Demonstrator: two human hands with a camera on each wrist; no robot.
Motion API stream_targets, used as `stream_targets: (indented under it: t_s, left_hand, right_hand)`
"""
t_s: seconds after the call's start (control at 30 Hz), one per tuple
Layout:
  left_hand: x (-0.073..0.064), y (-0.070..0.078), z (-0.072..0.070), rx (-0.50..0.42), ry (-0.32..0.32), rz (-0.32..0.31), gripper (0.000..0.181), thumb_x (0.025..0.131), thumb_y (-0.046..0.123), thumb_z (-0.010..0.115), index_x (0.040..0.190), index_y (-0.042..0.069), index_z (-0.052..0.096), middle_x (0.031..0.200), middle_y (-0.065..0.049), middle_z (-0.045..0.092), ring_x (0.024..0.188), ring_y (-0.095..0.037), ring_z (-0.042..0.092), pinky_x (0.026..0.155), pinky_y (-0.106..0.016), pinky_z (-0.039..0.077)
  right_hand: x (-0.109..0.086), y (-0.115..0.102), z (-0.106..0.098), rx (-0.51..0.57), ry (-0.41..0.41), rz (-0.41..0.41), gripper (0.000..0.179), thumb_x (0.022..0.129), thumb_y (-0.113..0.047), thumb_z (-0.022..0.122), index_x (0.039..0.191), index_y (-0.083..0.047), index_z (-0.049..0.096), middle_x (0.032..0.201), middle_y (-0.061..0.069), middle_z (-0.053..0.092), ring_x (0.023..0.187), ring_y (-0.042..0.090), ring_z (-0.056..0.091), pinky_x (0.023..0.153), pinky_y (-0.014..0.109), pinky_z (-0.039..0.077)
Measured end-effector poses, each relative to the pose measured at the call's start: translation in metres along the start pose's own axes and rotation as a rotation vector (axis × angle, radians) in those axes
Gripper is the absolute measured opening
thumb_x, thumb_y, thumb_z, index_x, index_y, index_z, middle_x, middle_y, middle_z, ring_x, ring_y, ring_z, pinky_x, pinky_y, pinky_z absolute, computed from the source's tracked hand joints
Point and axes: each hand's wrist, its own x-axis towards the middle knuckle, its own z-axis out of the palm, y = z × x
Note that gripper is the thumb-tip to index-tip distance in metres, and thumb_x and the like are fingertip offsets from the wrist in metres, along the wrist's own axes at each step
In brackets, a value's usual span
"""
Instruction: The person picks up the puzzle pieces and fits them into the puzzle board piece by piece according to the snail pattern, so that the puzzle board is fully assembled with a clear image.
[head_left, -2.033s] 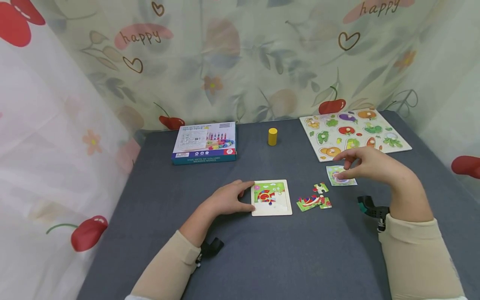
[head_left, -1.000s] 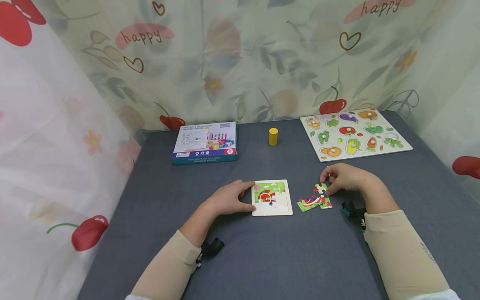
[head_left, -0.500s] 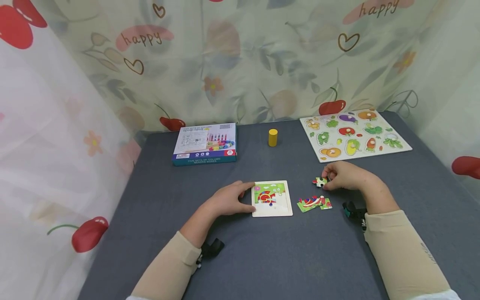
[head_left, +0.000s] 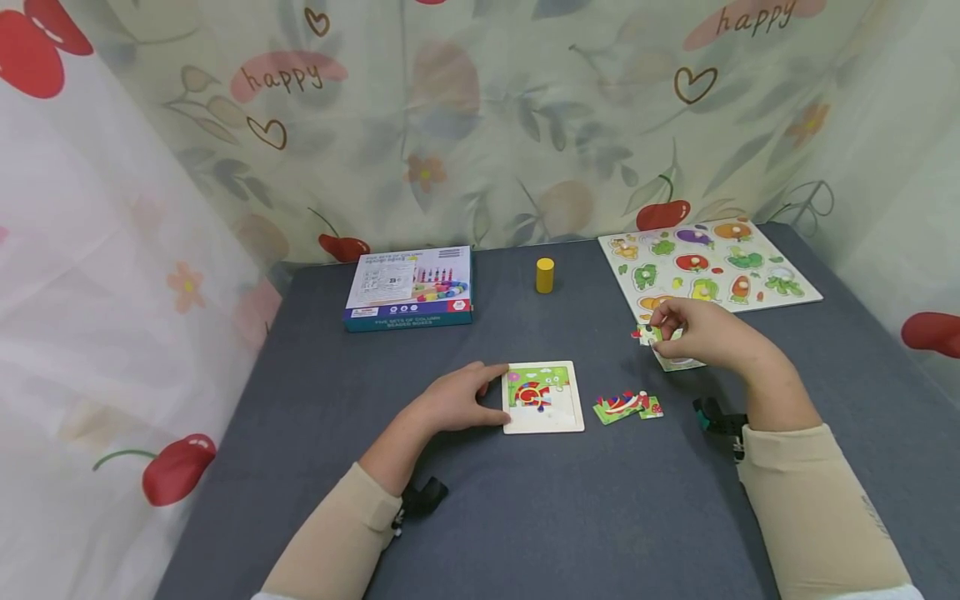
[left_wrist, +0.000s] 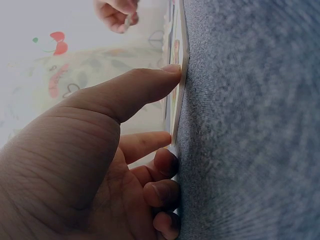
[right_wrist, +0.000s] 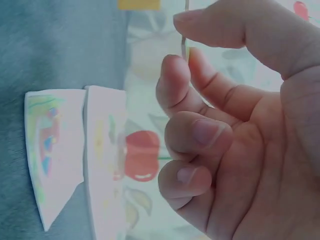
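My left hand (head_left: pixel 461 400) rests at the left side of a small wooden jigsaw tray (head_left: pixel 543 427), partly filled with a green and red picture. Its thumb and index finger, nearly straight, touch the tray's edge (left_wrist: pixel 177 120) in the left wrist view. Between the thumb and fingers of my right hand (head_left: pixel 712 333) is a pinched jigsaw piece (head_left: pixel 645 336), seen edge-on as a thin piece (right_wrist: pixel 184 47) in the right wrist view. Below that hand lies a picture card (head_left: pixel 678 364), partly hidden by it. Several loose jigsaw pieces (head_left: pixel 618 407) lie right of the tray.
A white vegetable puzzle board (head_left: pixel 720 262) lies at the back right, just beyond the right hand. A yellow cylinder (head_left: pixel 545 276) stands at the back middle. To its left is a flat box (head_left: pixel 408 287). A printed curtain (head_left: pixel 495 125) hangs behind the table.
My right hand went from above the card to the loose pieces, picked up one jigsaw piece and lifted it back toward the card. The left hand and tray stayed put.
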Motion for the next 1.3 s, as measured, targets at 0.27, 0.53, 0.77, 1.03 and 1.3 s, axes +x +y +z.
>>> stream_targets:
  t_s: [0.27,0.53,0.77,1.03,1.3]
  left_hand:
    - [0.001,0.0,0.0,0.001,-0.004,-0.005,0.083,0.086,0.052,0.078,0.157,0.026,0.045,0.097,-0.002,0.051,0.084,-0.017,0.051,0.066,-0.033,0.035]
    - [0.0,0.001,-0.001,-0.007,-0.007,-0.011,0.083,0.086,0.052,0.079,0.157,0.026,0.045,0.097,-0.002,0.051,0.086,-0.017,0.051,0.067,-0.033,0.036]
    - [0.0,0.001,-0.001,-0.001,-0.006,-0.006,0.083,0.086,0.053,0.079,0.157,0.026,0.045,0.098,-0.001,0.052,0.087,-0.017,0.051,0.067,-0.033,0.036]
    - [0.0,0.002,-0.001,-0.005,-0.004,-0.005,0.083,0.086,0.053,0.079,0.157,0.026,0.045,0.098,-0.001,0.052,0.087,-0.017,0.052,0.067,-0.033,0.037]
    - [0.0,0.002,-0.001,-0.007,-0.009,-0.015,0.083,0.086,0.054,0.079,0.157,0.027,0.045,0.098,-0.001,0.052,0.089,-0.017,0.052,0.068,-0.034,0.038]
  right_hand:
    - [-0.012,-0.02,-0.01,-0.011,0.055,-0.031,0.028,0.088,-0.011,0.078,0.109,-0.003,0.061,0.095,0.009,0.059,0.077,0.024,0.053,0.062,0.032,0.046]
    - [-0.026,-0.04,-0.013,0.065,0.088,-0.119,0.031,0.089,-0.013,0.081,0.114,-0.005,0.063,0.097,0.008,0.06,0.064,0.02,0.048,0.057,0.03,0.043]
    - [-0.034,-0.057,-0.009,0.11,0.097,-0.222,0.027,0.087,-0.011,0.084,0.108,-0.007,0.067,0.092,0.007,0.061,0.058,0.017,0.044,0.055,0.029,0.043]
    - [-0.036,-0.072,0.002,0.145,0.075,-0.288,0.026,0.086,-0.012,0.085,0.106,-0.008,0.069,0.088,0.006,0.062,0.056,0.016,0.04,0.055,0.028,0.041]
    - [-0.027,-0.076,0.014,0.169,-0.007,-0.317,0.023,0.087,-0.008,0.083,0.105,-0.007,0.069,0.086,0.005,0.064,0.054,0.012,0.035,0.057,0.026,0.04]
